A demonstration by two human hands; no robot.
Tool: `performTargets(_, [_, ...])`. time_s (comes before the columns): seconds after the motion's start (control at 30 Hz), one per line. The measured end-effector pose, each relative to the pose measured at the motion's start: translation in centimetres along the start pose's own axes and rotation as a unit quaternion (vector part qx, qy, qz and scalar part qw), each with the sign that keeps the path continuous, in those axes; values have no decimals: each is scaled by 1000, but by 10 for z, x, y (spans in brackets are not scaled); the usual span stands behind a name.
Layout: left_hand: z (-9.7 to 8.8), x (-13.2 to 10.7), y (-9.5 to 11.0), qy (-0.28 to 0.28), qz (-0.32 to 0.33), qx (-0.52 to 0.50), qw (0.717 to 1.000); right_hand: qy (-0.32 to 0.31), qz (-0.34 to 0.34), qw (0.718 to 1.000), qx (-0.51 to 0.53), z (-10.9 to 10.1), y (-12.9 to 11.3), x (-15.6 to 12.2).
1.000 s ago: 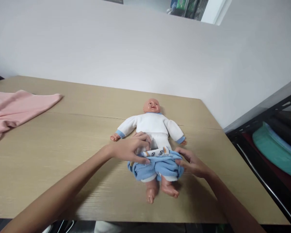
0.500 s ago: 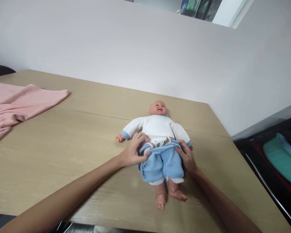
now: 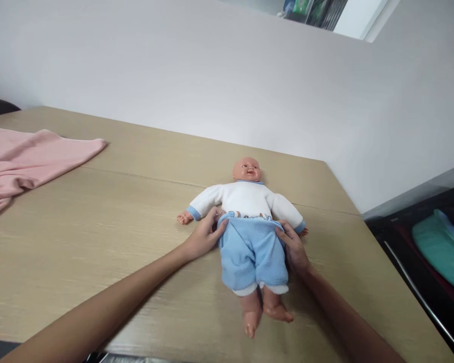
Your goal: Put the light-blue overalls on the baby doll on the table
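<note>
A baby doll (image 3: 246, 169) lies face up on the wooden table, its head toward the wall and its bare feet toward me. It wears a white long-sleeved top (image 3: 245, 198) with blue cuffs, and light blue pants (image 3: 251, 249) with white leg hems. My left hand (image 3: 206, 234) pinches the waistband at the doll's hip on the left side. At the opposite hip my right hand (image 3: 293, 247) is closed on the waistband, its thumb in front and some fingers hidden behind. Only a thin strip of the top's printed pattern shows above the waistband.
A pink cloth (image 3: 34, 161) lies crumpled on the left of the table (image 3: 128, 212). The wall (image 3: 196, 75) stands behind the table's far edge. At the right, beyond the edge, is a teal item (image 3: 441, 247) on a dark surface. Part of a black chair (image 3: 0, 107) shows at far left.
Both hands have drawn the pants' waistband up toward the doll's chest, covering most of the printed pattern. The waistband's left side, folded before, now lies straighter.
</note>
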State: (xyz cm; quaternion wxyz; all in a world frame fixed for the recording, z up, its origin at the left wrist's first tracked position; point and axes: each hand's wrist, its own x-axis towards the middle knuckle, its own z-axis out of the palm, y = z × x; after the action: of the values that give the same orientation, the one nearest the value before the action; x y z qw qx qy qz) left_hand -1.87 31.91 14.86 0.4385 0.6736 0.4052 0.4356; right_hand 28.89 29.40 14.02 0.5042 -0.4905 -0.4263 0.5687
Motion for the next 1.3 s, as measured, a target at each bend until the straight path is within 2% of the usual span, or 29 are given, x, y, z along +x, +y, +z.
performTargets(0.13, [-3, -1, 2, 5, -32, -50, 998, -28, 33, 999, 19, 0, -2, 5])
performTargets(0.23, [-6, -5, 9, -13, -3, -11, 1000, -63, 13, 997, -40, -1, -9, 0])
performTargets(0.3, [-9, -5, 16, -6, 49, 67, 997, -73, -50, 989, -118, -1, -15, -6])
performTargets(0.37, [-11, -3, 23, 15, 106, 145, 984, -60, -142, 966, -208, 1, -22, -10])
performTargets(0.43, [-11, 4, 30, 11, 129, 161, 978, -43, -218, 938, -266, 5, -29, -7])
performTargets(0.47, [-11, 9, 33, 0, 115, 137, 984, -47, -232, 932, -273, 8, -32, -3])
performTargets(0.57, [-9, 21, 35, -31, 20, 30, 999, -73, -183, 958, -209, 17, -39, 19])
performTargets(0.63, [-8, 24, 30, -19, -22, 2, 1000, -64, -127, 978, -151, 20, -39, 33])
performTargets(0.73, [-10, 20, 17, 6, -42, 29, 999, -21, -100, 985, -141, 17, -30, 39])
performTargets(0.87, [-13, 9, 1, 2, -37, 56, 998, 15, -91, 983, -158, 8, -11, 24])
performTargets(1.03, [-14, 9, -2, -7, -58, -45, 997, -3, 2, 1000, 18, 4, -3, 22])
performTargets(1.17, [-20, 18, -2, -1, -56, -91, 994, -8, -18, 1000, 14, 1, -6, 37])
performTargets(1.3, [-29, 23, 2, -40, -67, -58, 995, -36, -81, 993, -83, -5, -13, 37])
